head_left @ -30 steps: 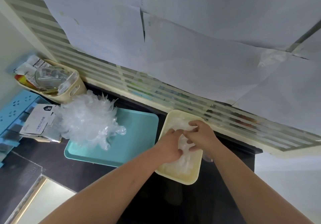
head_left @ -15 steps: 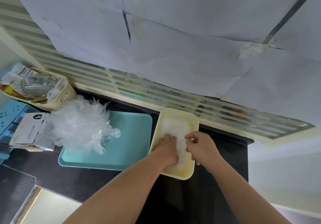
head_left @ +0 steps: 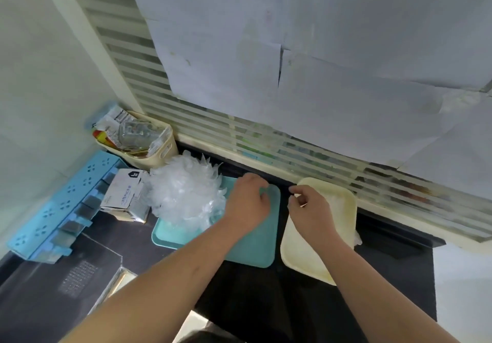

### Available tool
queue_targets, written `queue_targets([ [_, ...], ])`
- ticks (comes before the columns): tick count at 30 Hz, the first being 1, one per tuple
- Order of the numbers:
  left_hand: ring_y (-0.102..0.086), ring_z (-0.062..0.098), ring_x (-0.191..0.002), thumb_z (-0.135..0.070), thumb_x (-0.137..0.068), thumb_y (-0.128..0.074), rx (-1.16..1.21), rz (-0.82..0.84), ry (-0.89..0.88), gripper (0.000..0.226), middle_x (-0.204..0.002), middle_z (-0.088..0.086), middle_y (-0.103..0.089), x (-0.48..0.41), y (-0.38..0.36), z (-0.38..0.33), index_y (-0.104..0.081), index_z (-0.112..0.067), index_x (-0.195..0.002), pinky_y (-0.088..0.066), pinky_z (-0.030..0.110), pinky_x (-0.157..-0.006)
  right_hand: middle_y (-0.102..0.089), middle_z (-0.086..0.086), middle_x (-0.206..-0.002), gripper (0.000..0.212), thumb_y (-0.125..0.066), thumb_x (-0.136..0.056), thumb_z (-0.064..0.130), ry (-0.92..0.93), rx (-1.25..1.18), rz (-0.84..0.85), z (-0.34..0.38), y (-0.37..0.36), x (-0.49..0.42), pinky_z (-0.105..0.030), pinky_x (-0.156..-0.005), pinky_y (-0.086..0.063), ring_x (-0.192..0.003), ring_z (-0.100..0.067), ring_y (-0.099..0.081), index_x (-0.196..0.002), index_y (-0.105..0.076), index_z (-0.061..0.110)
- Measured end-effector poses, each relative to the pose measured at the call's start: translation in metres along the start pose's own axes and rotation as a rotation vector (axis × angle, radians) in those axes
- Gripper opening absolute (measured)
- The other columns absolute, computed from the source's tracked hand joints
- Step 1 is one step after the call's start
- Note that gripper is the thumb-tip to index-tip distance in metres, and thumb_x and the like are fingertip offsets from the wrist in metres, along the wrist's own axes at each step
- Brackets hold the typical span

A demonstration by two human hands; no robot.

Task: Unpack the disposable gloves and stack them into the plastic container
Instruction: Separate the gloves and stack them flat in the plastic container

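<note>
Left hand [head_left: 247, 204] and right hand [head_left: 310, 209] have left the container [head_left: 298, 257].

Beige basket [head_left: 162, 153] of wrappers sat in corner, blue rack [head_left: 53, 209] along wall, white carton [head_left: 122, 196] beside it, paper sheets [head_left: 292, 50] covered window.

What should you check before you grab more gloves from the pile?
1. Left hand free: ok, holds nothing.
2. Right hand free: cannot tell, fingers curled.
3. Glove pile close: ok, beside the left hand on the teal tray.
4. Room in the container: ok, bare bottom shows.
5. Gloves inside lie flat: cannot tell, too blurry.
</note>
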State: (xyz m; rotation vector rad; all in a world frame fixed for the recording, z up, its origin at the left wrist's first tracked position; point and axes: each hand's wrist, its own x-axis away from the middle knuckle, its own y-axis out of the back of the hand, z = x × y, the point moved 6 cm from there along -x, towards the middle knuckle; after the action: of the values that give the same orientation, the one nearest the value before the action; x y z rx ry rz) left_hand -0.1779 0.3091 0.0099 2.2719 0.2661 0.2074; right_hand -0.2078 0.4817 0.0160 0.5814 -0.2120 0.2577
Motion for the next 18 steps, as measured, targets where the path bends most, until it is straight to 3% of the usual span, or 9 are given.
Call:
queue_targets([
  [3, -0.021, 0.036, -0.154, -0.030, -0.090, -0.066, -0.312, -0.041, 0.137, 0.055, -0.165, 0.015, -0.030, -0.011, 0.050, 0.061, -0.056, -0.023, -0.144, -0.026, 0.043, -0.122, -0.069, 0.002, -0.096, 0.021, -0.057, -0.104, 0.022, -0.031, -0.046, 0.111, 0.019, -0.049, -0.001, -0.039, -0.070, -0.058, -0.084, -0.023, -0.069, -0.123, -0.066, 0.028],
  [5, 0.001, 0.037, -0.159, -0.044, -0.090, -0.067, -0.467, -0.048, 0.248, 0.074, -0.173, 0.012, -0.002, -0.011, 0.076, 0.097, -0.035, -0.030, -0.156, -0.011, 0.054, -0.125, -0.069, 0.001, -0.104, 0.024, -0.059, -0.104, 0.024, -0.072, -0.066, 0.188, 0.023, -0.078, 0.001, -0.043, -0.080, -0.062, -0.092, -0.023, -0.071, -0.127, -0.065, 0.028],
  [7, 0.012, 0.039, -0.158, -0.055, -0.089, -0.067, -0.519, -0.004, 0.332, 0.091, -0.172, 0.011, 0.013, -0.009, 0.095, 0.131, -0.017, -0.034, -0.162, -0.006, 0.060, -0.124, -0.068, 0.002, -0.107, 0.028, -0.060, -0.103, 0.023, -0.110, -0.069, 0.221, 0.025, -0.106, 0.001, -0.040, -0.084, -0.063, -0.094, -0.018, -0.070, -0.131, -0.063, 0.027],
  [13, 0.000, 0.044, -0.157, -0.056, -0.079, -0.082, -0.248, 0.312, 0.443, 0.118, -0.170, 0.005, 0.025, 0.000, 0.071, 0.200, -0.003, -0.040, -0.164, -0.027, 0.056, -0.121, -0.059, 0.006, -0.116, 0.038, -0.062, -0.105, 0.024, -0.220, -0.085, 0.298, 0.025, -0.149, 0.000, -0.033, -0.081, -0.059, -0.099, -0.009, -0.060, -0.142, -0.056, 0.025],
  [18, -0.026, 0.031, -0.154, -0.049, -0.086, -0.076, -0.152, 0.328, 0.325, 0.094, -0.171, 0.011, 0.000, -0.006, 0.041, 0.209, -0.022, -0.036, -0.162, -0.033, 0.037, -0.120, -0.053, 0.007, -0.127, 0.040, -0.066, -0.103, 0.023, -0.274, -0.139, 0.276, 0.017, -0.155, -0.001, -0.038, -0.099, -0.054, -0.111, -0.017, -0.059, -0.140, -0.054, 0.032],
])
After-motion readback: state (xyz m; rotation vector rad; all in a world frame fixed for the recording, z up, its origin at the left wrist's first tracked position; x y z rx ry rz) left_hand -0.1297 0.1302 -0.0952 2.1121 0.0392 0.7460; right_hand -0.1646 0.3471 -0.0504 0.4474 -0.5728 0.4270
